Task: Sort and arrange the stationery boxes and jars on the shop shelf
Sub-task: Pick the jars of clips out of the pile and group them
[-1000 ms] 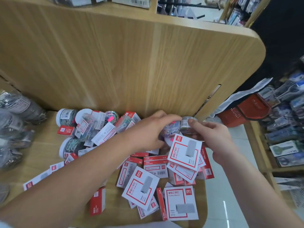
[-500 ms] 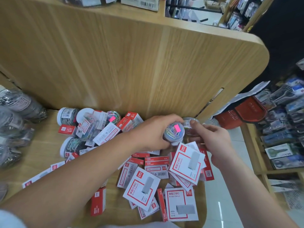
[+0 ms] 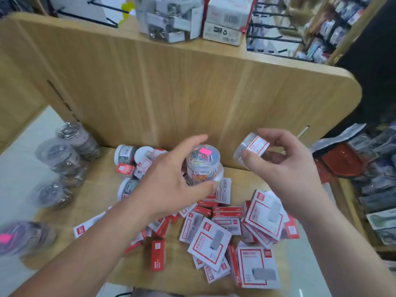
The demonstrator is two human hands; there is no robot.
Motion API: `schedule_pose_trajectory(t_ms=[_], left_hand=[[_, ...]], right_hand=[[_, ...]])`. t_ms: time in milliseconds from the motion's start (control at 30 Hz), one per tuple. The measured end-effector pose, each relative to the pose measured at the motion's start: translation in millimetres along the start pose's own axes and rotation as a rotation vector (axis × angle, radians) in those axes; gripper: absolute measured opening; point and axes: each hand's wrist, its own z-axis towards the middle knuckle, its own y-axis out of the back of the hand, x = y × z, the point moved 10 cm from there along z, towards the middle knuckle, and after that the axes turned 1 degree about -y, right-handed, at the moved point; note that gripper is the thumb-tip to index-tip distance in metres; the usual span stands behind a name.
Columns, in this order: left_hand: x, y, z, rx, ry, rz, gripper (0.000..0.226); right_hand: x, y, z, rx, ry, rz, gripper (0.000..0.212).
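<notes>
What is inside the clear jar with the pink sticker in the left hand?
The clear jar shows mixed coloured paper clips through its wall and lid. The left hand covers its lower left side, so how full it is cannot be seen.

We can't read the blurred jars [image 3: 57, 168] at left, and our left hand [image 3: 171, 185] hides part of the box pile [image 3: 214, 228].

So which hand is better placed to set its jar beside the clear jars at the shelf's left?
Probably left: the left hand holding the pink-stickered clear jar of coloured clips is nearer those jars.
</notes>
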Motion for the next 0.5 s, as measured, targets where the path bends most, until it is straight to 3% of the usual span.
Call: schedule_pose_trajectory(t_ms=[133,500], left_hand=[[20.1,50.4,-47.2,-0.151,0.112,-0.006,0.075],[72.7,191.1,-142.6,-0.425,0.247,0.047,0.073]], right_hand=[[21.8,-64.8,-13.5,0.140,0.044,-0.086,0.050],[73.6,-255.6,-39.5,0.351,0.242,-0.247,0.050]])
